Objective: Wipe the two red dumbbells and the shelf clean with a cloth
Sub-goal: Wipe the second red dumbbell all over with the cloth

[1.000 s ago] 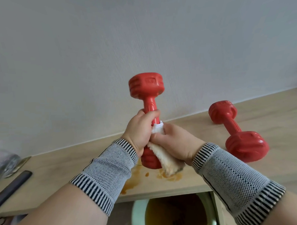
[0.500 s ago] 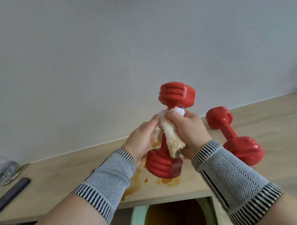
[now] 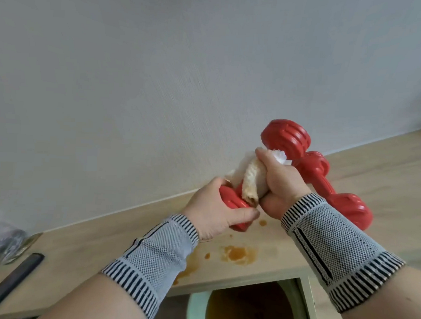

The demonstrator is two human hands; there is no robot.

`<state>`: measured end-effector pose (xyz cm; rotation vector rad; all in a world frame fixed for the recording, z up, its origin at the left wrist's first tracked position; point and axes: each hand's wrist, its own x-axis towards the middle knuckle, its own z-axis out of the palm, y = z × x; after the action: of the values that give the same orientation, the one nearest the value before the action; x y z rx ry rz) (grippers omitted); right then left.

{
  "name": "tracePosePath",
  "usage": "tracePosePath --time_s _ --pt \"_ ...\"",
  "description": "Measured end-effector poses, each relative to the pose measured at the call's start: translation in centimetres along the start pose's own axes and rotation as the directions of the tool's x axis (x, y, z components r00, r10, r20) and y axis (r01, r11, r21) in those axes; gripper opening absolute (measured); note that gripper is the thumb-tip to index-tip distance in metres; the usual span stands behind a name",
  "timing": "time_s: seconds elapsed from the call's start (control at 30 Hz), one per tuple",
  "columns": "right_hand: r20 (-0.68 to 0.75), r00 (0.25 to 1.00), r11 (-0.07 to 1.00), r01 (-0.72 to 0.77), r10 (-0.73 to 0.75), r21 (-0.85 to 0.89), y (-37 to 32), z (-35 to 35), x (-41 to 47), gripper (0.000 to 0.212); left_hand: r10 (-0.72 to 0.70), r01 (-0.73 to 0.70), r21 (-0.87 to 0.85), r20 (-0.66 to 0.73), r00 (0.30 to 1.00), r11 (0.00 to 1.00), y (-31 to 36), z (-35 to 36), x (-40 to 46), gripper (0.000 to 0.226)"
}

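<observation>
Red ribbed dumbbell [image 3: 286, 136] was tilted; left hand [image 3: 214, 211] gripped its lower head, right hand [image 3: 279, 184] clenched fluffy cloth [image 3: 252, 178] round its handle.

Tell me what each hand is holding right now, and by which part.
The left hand grips the lifted red dumbbell by its lower head. The right hand grips the cloth, wrapped around that dumbbell's handle.

A pale textured wall [image 3: 159, 84] fills the upper part of the view. At the far left lies a dark flat bar-shaped object [image 3: 11, 281], beside a blurred clear plastic item [image 3: 1, 242]. Below, a pale green bucket [image 3: 195, 310] holds brownish-yellow liquid [image 3: 248, 308]
</observation>
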<state>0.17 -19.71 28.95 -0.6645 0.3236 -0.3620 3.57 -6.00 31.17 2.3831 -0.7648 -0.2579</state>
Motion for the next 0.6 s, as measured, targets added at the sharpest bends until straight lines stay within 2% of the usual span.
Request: tracePosePath --time_s 0.07,0.17,0.23,0.3,0.37,0.47,0.53,0.6 --pt "-0.065 0.997 0.999 0.044 -0.046 -0.027 0.0 -0.3 0.3 0.037 0.048 -0.038 0.119 -0.078 0.996 0.992 -0.7 0.6 -0.2 0.074" --pt "-0.107 0.988 0.985 0.094 -0.111 -0.147 0.1 0.0 0.5 0.05 0.08 -0.064 0.154 -0.101 0.992 0.986 -1.8 1.7 -0.4 0.072" --pt "-0.13 0.975 0.959 0.148 -0.183 -0.241 0.5 -0.1 0.9 0.044 0.053 -0.051 0.072 -0.02 0.998 0.996 -1.9 1.7 -0.2 0.061" --pt "-0.095 0.954 0.9 0.234 -0.286 -0.367 0.8 0.1 0.8 0.039 0.042 -0.043 0.009 0.086 0.995 0.999 -1.2 1.0 0.2 0.048" --pt "-0.062 0.936 0.865 0.294 -0.348 -0.406 0.8 0.4 0.4 0.04 0.055 -0.05 -0.041 0.13 0.99 0.998 -0.2 0.4 1.2 0.034" --pt "-0.083 0.914 0.832 0.32 -0.397 -0.454 0.5 0.5 -0.1 0.039 0.044 -0.002 -0.217 0.188 0.981 0.976 1.1 0.3 2.1 0.048" --pt "-0.055 0.881 0.745 0.363 -0.47 -0.56 0.1 0.4 -0.5 0.035 0.025 0.056 -0.347 0.225 0.974 0.936 1.3 0.9 2.3 0.054" --pt "-0.003 0.844 0.602 0.379 -0.536 -0.703 -0.1 0.2 -0.6 0.04 0.044 0.067 -0.416 0.252 0.967 0.907 1.4 1.6 2.4 0.04"
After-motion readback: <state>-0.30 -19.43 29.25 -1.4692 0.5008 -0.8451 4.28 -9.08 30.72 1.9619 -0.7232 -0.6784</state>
